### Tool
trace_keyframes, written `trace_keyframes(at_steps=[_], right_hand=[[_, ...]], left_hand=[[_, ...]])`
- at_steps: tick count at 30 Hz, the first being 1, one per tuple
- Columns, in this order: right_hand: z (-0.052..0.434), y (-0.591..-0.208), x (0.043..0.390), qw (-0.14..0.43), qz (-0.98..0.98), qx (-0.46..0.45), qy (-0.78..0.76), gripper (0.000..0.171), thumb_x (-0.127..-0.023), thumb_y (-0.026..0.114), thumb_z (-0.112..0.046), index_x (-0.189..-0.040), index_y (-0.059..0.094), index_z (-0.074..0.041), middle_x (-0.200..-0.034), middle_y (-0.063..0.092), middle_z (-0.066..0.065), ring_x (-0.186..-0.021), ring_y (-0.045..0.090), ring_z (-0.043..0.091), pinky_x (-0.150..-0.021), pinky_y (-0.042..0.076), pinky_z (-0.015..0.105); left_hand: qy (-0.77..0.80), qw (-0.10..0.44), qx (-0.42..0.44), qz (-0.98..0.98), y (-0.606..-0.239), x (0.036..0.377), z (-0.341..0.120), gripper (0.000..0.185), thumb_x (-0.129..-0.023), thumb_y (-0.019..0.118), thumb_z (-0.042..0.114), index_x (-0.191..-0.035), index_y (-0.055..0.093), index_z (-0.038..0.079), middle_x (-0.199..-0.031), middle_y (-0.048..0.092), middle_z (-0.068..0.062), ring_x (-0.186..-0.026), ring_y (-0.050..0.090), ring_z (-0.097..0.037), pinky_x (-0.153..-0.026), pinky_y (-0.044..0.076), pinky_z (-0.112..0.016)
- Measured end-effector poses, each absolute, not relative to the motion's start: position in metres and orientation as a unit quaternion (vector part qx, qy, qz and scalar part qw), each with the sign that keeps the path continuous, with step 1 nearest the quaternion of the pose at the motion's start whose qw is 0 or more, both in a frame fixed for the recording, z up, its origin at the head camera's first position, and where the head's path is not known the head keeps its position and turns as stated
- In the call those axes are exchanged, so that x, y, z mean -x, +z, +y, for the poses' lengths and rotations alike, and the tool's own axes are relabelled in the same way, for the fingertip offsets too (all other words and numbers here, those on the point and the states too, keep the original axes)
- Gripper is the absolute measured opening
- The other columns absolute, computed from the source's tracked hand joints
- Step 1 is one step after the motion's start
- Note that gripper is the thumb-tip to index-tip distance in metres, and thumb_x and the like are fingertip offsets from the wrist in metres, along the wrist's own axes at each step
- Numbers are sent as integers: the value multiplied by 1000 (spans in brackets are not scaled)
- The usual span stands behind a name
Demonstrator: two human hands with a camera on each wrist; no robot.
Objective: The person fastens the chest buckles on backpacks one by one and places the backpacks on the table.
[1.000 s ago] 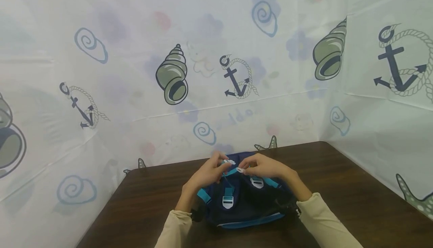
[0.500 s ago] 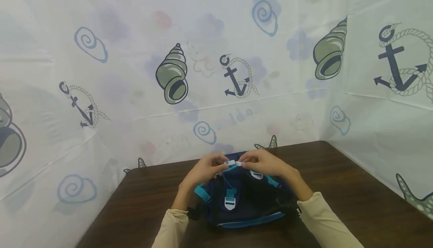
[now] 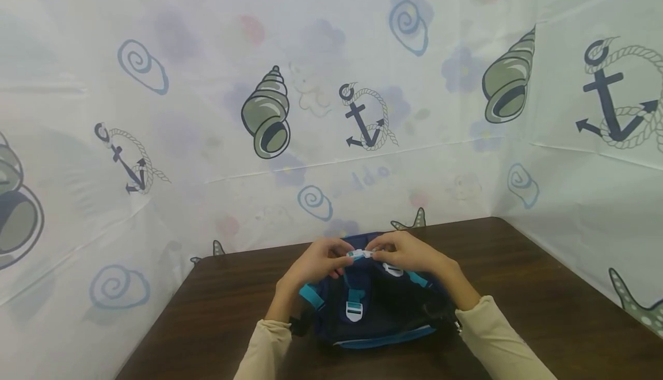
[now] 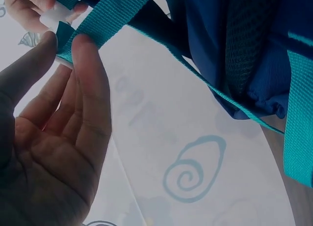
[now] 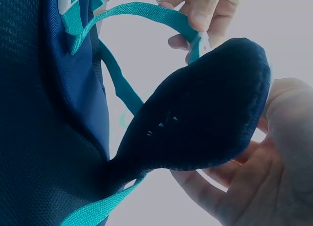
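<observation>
**Backpack buckle: two halves brought end to end over the bag**

Backpack (image 3: pixel 373 311), navy w/ teal trim, lies on the dark wood table (image 3: pixel 544 299) at 6 o'clock in the head view, directly in front of the person. Both hands sit at the bag's 12 o'clock edge, meeting over the middle.

Left hand (image 3: pixel 316 265) pinches one white buckle half (image 3: pixel 355 254) btwn thumb and fingertips; in the left wrist view the teal strap (image 4: pixel 105 25) runs across the fingertips (image 4: pixel 85 52), prob. so the webbing stays taut while the half is lined up. Right hand (image 3: pixel 406 253) pinches the mating half (image 3: pixel 368 254) the same way. The two white pieces look touching, end to end; whether they're clicked home can't be told.

Right wrist view: a padded navy shoulder strap (image 5: pixel 205 113) loops across, w/ the right fingers curled near its far edge, and thin teal webbing (image 5: pixel 142 11) arcs up to the left hand's fingers at 1 o'clock.

A second white buckle (image 3: pixel 354 312) on the front pocket, at the bag's centre, looks fastened. Cream sleeves (image 3: pixel 497 339) enter from 6 o'clock. Behind, at 12 o'clock, hangs a backdrop sheet (image 3: pixel 207 80) printed w/ shells and anchors.
</observation>
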State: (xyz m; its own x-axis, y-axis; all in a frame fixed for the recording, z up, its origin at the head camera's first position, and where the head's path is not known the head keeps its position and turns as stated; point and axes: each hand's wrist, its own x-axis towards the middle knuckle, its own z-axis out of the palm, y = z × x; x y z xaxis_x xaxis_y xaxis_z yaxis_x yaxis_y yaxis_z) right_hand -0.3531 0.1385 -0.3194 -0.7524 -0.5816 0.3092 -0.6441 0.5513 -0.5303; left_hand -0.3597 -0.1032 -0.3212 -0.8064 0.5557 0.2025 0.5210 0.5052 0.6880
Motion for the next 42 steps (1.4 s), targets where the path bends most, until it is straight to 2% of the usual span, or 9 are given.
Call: trace_keyframes(at_steps=[5, 11, 15, 23, 35, 42], right_hand=[[138, -321, 355, 44, -879, -354, 315, 23, -90, 53, -31, -109, 62, -23, -102, 62, -10, -85, 55, 7, -74, 48, 26], [137, -324, 357, 45, -879, -366, 303, 22, -89, 53, -31, -109, 62, -25, -104, 62, -11, -86, 56, 6, -74, 48, 25], [138, -325, 358, 51, -879, -361, 308, 21, -90, 53, -31, -108, 62, -25, -103, 62, -12, -88, 57, 6, -77, 48, 26], [138, -323, 356, 44, -882, -337, 325, 20, -89, 54, -30, -106, 62, -24, -95, 61, -9, -74, 54, 12, -65, 48, 27], [140, -324, 357, 44, -885, -333, 321, 22, -89, 54, -33, -108, 61, -25, -93, 61, -7, -73, 55, 12, -65, 48, 26], [139, -324, 358, 40, -883, -345, 316, 20, -89, 54, -31, -107, 61, -26, -98, 61, -10, -76, 55, 11, -67, 48, 26]], left_hand=[[375, 17, -321, 870, -317, 355, -101, 26, -85, 61, 22, -108, 62, 11, -89, 64, -11, -68, 62, -26, -59, 53, -31], [358, 17, -320, 877, -320, 356, -98, 23, -85, 60, 24, -107, 62, 16, -83, 63, -2, -66, 62, -21, -58, 52, -27], [365, 18, -317, 875, -319, 356, -101, 24, -85, 60, 24, -108, 62, 15, -86, 63, -5, -65, 61, -19, -58, 53, -28], [385, 32, -321, 864, -317, 355, -103, 25, -84, 62, 26, -107, 61, 16, -86, 62, -3, -69, 62, -24, -60, 53, -30], [382, 53, -321, 865, -318, 355, -102, 26, -85, 61, 27, -109, 62, 20, -89, 61, -6, -70, 62, -23, -62, 53, -30], [375, 58, -323, 867, -315, 353, -103, 25, -87, 59, 25, -111, 61, 19, -89, 61, -6, -70, 62, -22, -62, 53, -29]])
